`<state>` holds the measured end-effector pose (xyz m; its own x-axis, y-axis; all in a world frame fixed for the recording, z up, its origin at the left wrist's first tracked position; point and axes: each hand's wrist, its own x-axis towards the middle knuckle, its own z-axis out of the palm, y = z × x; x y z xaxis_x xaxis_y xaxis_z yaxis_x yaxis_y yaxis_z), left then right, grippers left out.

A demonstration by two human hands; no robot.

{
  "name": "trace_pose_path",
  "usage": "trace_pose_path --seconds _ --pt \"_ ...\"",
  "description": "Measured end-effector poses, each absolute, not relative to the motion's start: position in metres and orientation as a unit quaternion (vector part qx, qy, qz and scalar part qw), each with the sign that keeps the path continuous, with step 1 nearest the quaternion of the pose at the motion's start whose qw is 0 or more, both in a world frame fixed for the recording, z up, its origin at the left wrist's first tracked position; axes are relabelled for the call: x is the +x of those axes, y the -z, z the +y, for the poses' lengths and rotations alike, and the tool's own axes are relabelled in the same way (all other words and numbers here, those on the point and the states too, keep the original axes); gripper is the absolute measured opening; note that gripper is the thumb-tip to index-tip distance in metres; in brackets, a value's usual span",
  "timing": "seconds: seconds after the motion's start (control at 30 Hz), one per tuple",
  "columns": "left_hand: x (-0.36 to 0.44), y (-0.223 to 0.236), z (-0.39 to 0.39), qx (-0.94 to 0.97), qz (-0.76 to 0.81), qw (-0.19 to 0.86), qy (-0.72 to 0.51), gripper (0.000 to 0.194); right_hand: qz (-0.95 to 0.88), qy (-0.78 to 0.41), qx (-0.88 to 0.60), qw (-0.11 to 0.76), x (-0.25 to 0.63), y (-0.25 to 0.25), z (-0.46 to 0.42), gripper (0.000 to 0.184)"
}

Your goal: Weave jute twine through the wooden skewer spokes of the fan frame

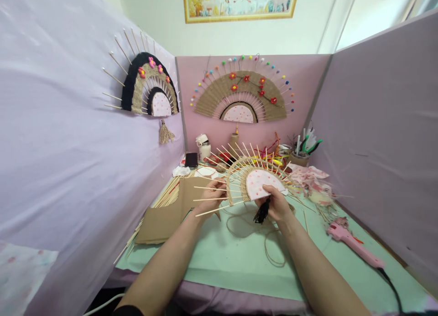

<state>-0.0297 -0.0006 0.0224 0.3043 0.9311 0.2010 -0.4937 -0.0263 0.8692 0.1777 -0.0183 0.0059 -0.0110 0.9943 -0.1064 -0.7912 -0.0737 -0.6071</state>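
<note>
Woven fan (pixel 264 183), between both hands (pixel 209 202) (pixel 278 206), above tabletop (pixel 222 261)

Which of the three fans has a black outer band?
The leftmost fan: its outer band is black, whereas the back-wall fan and the held fan have tan ones.

You have two hands, the left hand (pixel 212 195) and the right hand (pixel 276 205). You count three fans: one held fan (pixel 257 181) above the tabletop (pixel 219 263), one side fan (pixel 128 90) with four flowers (pixel 152 62), one back fan (pixel 212 99) with six red flowers (pixel 262 80). There is one black tassel (pixel 262 211) and one beige tassel (pixel 166 133). Near the tabletop's right edge lies one glue gun (pixel 357 246); near its far left corner, one phone (pixel 191 159) and one bottle (pixel 204 150).
</note>
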Motion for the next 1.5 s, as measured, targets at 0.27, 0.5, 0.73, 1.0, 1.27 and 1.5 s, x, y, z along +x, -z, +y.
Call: trace_pose_path --seconds 0.27,0.5,0.73,1.0,1.27,1.5 --pt "-0.041 -0.025 0.002 0.565 0.241 0.568 -0.548 0.022 -0.183 -0.694 -0.263 0.644 0.176 -0.01 -0.021 0.021" --pt "-0.041 -0.033 -0.002 0.599 0.232 0.511 -0.571 0.013 -0.202 -0.685 -0.279 0.642 0.178 -0.008 -0.02 0.019" --pt "-0.042 -0.038 -0.008 0.583 0.277 0.463 -0.607 0.011 -0.193 -0.682 -0.287 0.644 0.177 -0.01 -0.02 0.018" --pt "-0.049 -0.035 0.005 0.524 0.275 0.382 -0.709 0.017 -0.187 -0.689 -0.297 0.634 0.178 -0.01 -0.02 0.018" --pt "-0.059 -0.033 0.013 0.494 0.306 0.373 -0.723 0.032 -0.194 -0.683 -0.28 0.646 0.178 -0.012 -0.021 0.019" --pt "-0.059 -0.034 0.01 0.483 0.302 0.388 -0.724 0.041 -0.19 -0.686 -0.297 0.637 0.181 -0.012 -0.02 0.02"
